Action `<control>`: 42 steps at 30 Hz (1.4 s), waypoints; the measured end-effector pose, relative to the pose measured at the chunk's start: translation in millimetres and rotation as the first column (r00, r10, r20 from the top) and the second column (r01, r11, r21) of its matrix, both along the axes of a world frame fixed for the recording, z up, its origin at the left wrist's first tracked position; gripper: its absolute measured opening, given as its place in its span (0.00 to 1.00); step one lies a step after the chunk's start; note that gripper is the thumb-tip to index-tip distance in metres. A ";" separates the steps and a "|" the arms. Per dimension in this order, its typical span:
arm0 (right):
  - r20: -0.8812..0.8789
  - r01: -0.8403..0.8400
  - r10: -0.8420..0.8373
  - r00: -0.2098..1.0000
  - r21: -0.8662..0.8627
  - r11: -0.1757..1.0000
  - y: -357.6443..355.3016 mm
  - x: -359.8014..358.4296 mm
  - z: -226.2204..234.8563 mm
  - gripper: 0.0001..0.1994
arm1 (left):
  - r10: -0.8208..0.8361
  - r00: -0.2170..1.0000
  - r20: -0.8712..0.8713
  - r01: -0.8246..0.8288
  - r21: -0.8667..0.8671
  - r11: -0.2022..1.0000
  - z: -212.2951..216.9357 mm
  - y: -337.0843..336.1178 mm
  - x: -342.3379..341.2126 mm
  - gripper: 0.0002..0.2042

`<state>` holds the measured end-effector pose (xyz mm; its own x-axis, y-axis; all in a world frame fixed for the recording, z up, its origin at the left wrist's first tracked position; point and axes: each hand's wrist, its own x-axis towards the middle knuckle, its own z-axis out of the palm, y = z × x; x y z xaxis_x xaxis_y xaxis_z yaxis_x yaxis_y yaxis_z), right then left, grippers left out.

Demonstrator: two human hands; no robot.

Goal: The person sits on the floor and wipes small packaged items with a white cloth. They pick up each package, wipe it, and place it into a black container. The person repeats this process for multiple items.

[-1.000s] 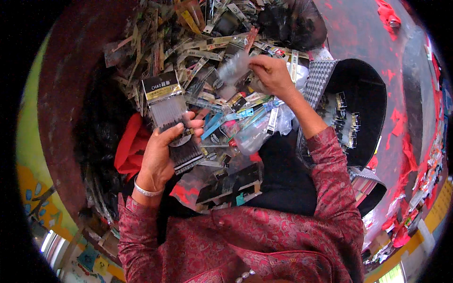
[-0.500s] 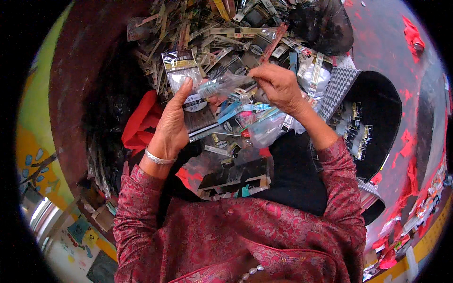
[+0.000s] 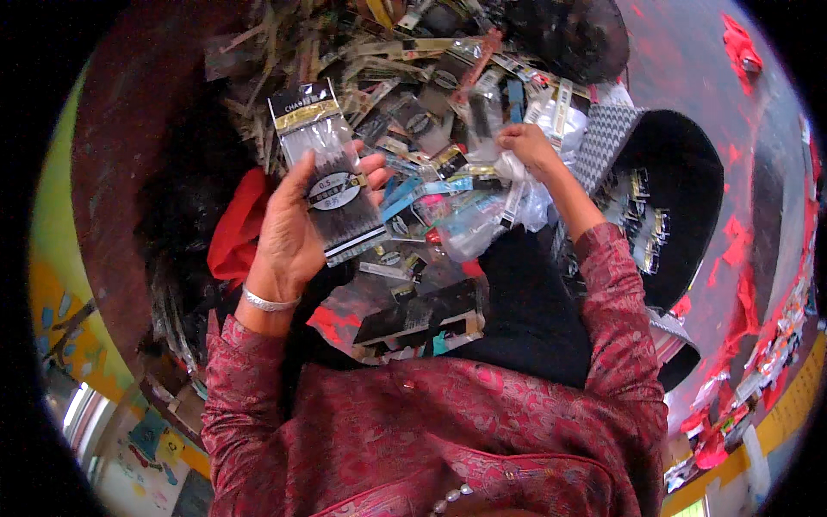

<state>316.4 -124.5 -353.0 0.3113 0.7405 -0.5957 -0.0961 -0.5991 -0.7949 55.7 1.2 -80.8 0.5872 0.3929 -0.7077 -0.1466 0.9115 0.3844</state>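
My left hand [image 3: 293, 215] holds a flat clear packet of pen refills [image 3: 349, 220]. The packet has a black and gold header and a dark lower part with a pale oval label. My thumb lies over its front and the fingers support it from behind. To the right, my right hand [image 3: 530, 148] is closed in a pinch at a crumpled clear plastic wrapper [image 3: 510, 165], above the near right side of a heap of packets. Its far fingers are partly hidden.
A heap of loose packets and strips [image 3: 405, 69] spreads ahead, beside a dark bag [image 3: 573, 39]. Red cloth [image 3: 239, 228] lies left. On my lap rests a flat dark packet piece [image 3: 422, 319]. A black-lined, houndstooth-edged holder [image 3: 685, 198] with small packets stands right.
My right hand has moved right, away from the packet, with the clear wrapper. My left hand has shifted slightly left, and the packet now shows its whole front.
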 end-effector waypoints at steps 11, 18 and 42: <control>-0.512 -0.110 0.184 0.839 0.172 0.979 25.4 -8.5 88.0 0.05 | -0.034 0.994 -0.105 0.039 0.040 0.998 -0.1 -2.8 4.5 0.18; -0.307 -0.225 0.346 0.886 0.369 0.902 34.3 -17.2 161.9 0.06 | -0.036 0.999 -0.026 0.034 -0.067 0.997 8.8 2.0 -4.1 0.17; 0.607 -0.308 0.016 0.795 0.380 0.872 21.3 -97.0 408.3 0.08 | -0.212 0.915 0.345 0.208 0.047 0.977 70.3 2.4 -62.0 0.20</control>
<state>219.4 -103.2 55.4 0.3314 0.9419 0.0542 0.5240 -0.1360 -0.8408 -6.3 3.5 -10.6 0.8642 0.2389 -0.4427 -0.0773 0.9327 0.3523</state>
